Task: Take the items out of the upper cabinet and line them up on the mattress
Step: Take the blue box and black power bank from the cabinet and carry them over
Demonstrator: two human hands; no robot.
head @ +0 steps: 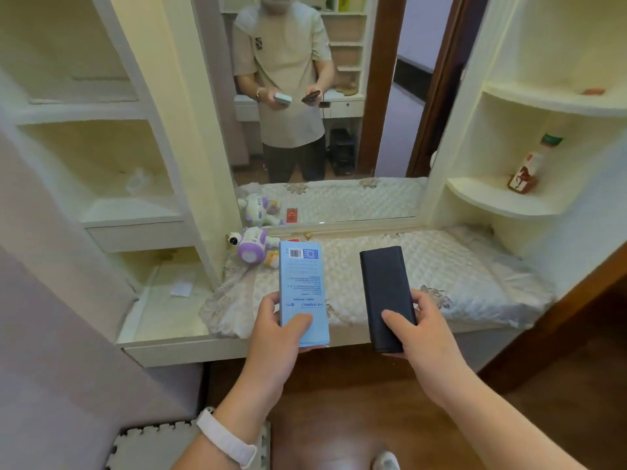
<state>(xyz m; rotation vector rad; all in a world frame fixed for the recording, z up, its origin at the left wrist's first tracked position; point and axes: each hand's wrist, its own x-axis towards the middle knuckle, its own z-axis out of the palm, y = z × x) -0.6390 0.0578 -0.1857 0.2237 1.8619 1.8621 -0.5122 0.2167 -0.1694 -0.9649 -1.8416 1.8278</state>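
L hand [276, 329] holds a light blue box [303, 293] by its near end: thumb lies across the top face, fingers wrap round the left edge and underside. Grip is closed on the box. Most of the box sticks out fwd past the hand, printed side up, barcode at the far end, and it hangs over the near-left part of the mattress [458, 266], not resting on it.

R hand [412, 325] holds a black flat pack [386, 298], prob. a power bank, also by the near end: thumb on the top face, fingers curled round the right edge. Grip closed on it. The pack runs fwd and slightly left from the hand, over the mattress's near edge, held in the air. The two items sit side by side, apart, roughly parallel.

White band [226, 437] on the L wrist.

On the mattress, far-left corner: a white and purple toy [249, 244] lying on its side, w/ a small yellow item [272, 257] just beside it and a red bit [294, 239] behind the box's far end. Mirror [390, 96] stands behind the mattress and shows the person w/ both items.

Right shelf [502, 198]: a bottle [531, 164] w/ green cap, tilted. Left shelves hold a clear item, too blurred to name.
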